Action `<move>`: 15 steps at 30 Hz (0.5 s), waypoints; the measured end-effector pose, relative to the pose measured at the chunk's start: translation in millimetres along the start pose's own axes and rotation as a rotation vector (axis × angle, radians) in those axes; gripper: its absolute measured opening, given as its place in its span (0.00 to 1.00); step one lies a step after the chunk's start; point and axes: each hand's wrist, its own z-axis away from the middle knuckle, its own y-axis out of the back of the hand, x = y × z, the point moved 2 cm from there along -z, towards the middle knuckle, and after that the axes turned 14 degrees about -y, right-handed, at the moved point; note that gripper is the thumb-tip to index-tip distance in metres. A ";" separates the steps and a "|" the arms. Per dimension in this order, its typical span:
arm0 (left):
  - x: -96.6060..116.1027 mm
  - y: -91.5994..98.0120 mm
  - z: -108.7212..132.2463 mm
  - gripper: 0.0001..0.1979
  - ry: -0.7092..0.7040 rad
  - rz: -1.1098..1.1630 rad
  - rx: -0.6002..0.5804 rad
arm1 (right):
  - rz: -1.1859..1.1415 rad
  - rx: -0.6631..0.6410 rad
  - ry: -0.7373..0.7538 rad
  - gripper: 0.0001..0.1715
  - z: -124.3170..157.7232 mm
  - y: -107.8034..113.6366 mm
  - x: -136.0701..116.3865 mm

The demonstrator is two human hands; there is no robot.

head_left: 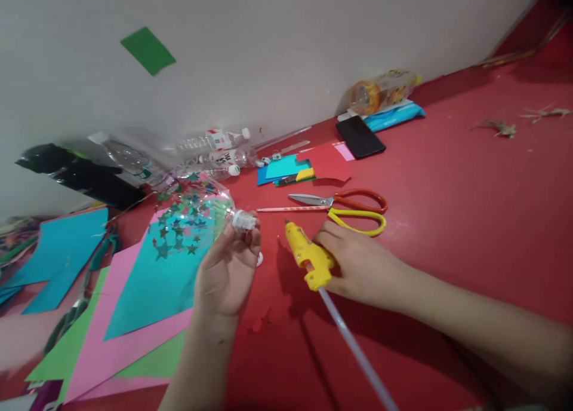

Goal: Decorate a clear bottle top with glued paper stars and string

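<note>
My left hand point(230, 264) holds a clear plastic bottle point(224, 205) by its white neck end, palm turned up. Colourful stars point(179, 226) show on the bottle's wide part, which lies over the blue paper point(156, 285). In my right hand point(353, 258) is a yellow glue gun point(308, 255), its tip pointing up and left towards the bottle's neck, apart from it. A long clear glue stick point(353, 339) sticks out of its back end. Scissors point(333, 201) with red and yellow handles lie just beyond the gun.
Pink point(102, 339) and green sheets lie at the left. Clear bottles point(215, 139) and a black wrapped object point(85, 175) rest near the wall. A cutter point(298, 177), a phone point(360, 137) and an orange-capped bottle point(380, 92) lie at the back. A pencil point(290, 209) touches the scissors.
</note>
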 end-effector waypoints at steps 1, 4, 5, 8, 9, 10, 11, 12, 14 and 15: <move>-1.0 0.9 1.0 0.09 0.010 -0.001 -0.006 | 0.036 -0.039 0.003 0.09 0.1 -3.8 0.0; -7.0 1.5 7.5 0.08 0.062 -0.011 -0.043 | 0.093 -0.086 0.053 0.10 1.2 -9.8 -1.1; -9.5 0.8 10.3 0.08 0.083 -0.011 -0.058 | 0.097 -0.071 0.070 0.10 1.6 -9.2 -2.0; -17.9 -2.6 18.8 0.09 0.145 -0.002 -0.093 | 0.044 0.085 0.108 0.09 2.6 0.7 -7.5; -20.9 -3.8 21.6 0.09 0.167 -0.002 -0.093 | 0.008 0.168 0.125 0.08 3.1 5.6 -9.9; -24.1 -4.8 24.4 0.10 0.189 -0.004 -0.087 | -0.035 0.264 0.152 0.06 3.8 10.6 -12.5; -27.3 -5.8 27.2 0.10 0.208 -0.001 -0.077 | -0.071 0.363 0.186 0.05 4.7 15.0 -14.9; -30.4 -6.8 30.1 0.12 0.224 0.007 -0.065 | -0.093 0.449 0.224 0.04 5.7 18.5 -17.0; -36.6 -9.2 35.9 0.14 0.260 0.042 -0.061 | -0.085 0.558 0.285 0.04 7.2 21.9 -19.7; -39.4 -10.6 38.7 0.14 0.279 0.064 -0.073 | -0.065 0.582 0.301 0.04 7.5 22.0 -20.3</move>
